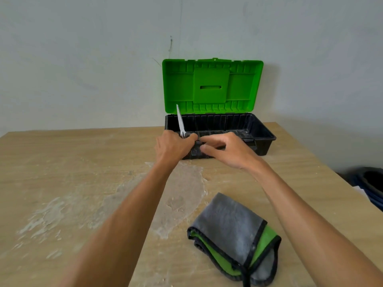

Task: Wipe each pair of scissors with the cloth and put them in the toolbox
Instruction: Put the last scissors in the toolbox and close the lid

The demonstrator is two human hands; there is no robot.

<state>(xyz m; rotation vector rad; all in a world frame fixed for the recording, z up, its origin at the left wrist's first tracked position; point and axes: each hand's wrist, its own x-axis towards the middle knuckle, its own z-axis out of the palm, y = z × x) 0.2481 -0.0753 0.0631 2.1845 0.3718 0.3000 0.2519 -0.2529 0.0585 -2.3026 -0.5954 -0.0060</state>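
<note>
A black toolbox (259,129) with its green lid (244,85) raised stands at the table's far side. In front of its near wall both hands hold a pair of scissors (179,121) with dark handles, its steel blade pointing up. My left hand (172,147) grips the handle end. My right hand (230,150) pinches the handles from the right with thumb and fingers. A folded grey and green cloth (234,233) lies on the table near me, under my right forearm's side, untouched.
The wooden table (62,162) has pale worn patches in its middle. A plain wall rises just behind the toolbox. A dark object (371,183) sits off the table's right edge.
</note>
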